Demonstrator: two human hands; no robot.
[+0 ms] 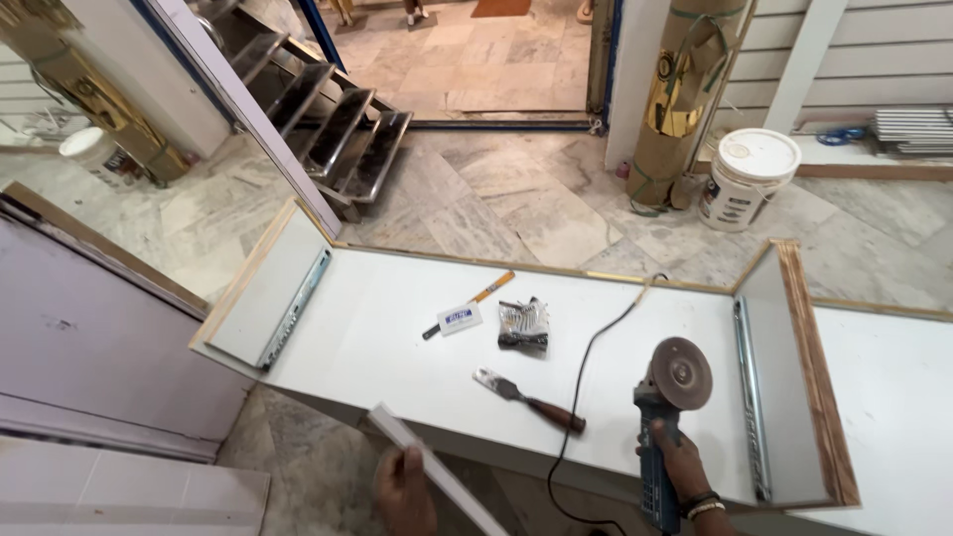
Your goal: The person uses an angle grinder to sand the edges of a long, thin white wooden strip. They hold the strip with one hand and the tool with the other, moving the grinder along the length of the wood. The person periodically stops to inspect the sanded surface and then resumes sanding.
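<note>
From the head view, the right hand [683,459] is wrapped around the body of a blue corded angle grinder [663,417] at the near edge of the white laminate desk [397,328], its brown disc tilted up, clear of the surface. The left hand [402,488] grips a thin white strip of board [437,469], held slanted off the near edge. A wooden-handled chisel [528,399] lies just left of the grinder's cord, within reach.

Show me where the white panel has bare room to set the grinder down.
Widest bare patch: left part of the white panel, between the left drawer slide and the screwdriver. A narrower strip lies between the grinder cord and the right slide. The middle is crowded: screw packet, chisel.
</note>
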